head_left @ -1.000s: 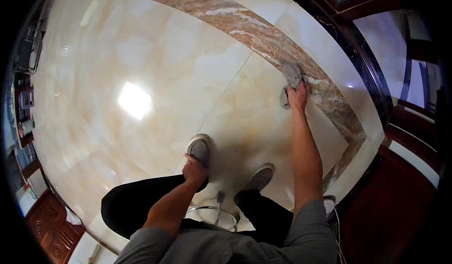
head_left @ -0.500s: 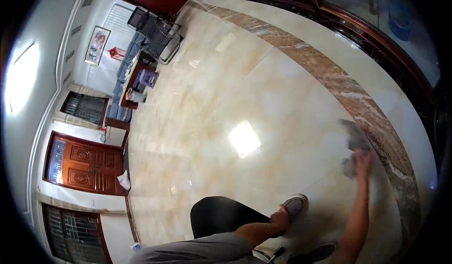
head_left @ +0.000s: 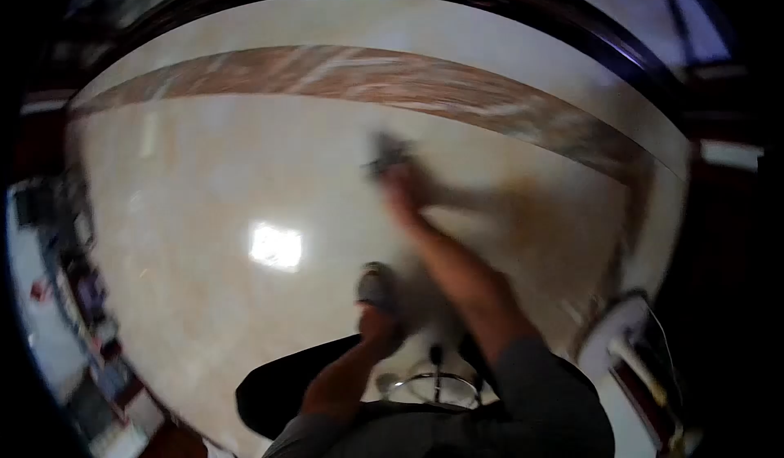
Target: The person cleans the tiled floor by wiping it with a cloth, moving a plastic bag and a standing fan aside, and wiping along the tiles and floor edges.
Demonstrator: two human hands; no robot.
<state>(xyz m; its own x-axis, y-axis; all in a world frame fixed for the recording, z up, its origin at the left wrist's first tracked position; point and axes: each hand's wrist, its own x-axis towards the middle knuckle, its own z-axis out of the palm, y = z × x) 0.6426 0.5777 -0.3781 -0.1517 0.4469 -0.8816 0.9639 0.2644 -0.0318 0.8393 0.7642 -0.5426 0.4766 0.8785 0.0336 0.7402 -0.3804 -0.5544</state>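
gripping grey cloth [head_left: 387, 149], right hand [head_left: 400, 184] appears closed, detail blurred; cloth likely soft, light, best held bunched; left hand [head_left: 379, 325]: grip unclear.

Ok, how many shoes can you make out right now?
1: a shoe just beyond the left hand, toward the top of the picture. A second may be hidden behind the right forearm; blur and shadow there make it impossible to tell.

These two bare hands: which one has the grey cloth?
The bare right hand holds the blurred grey cloth, stretched farther out over the shiny cream floor; the bare left hand is by the grey shoe.
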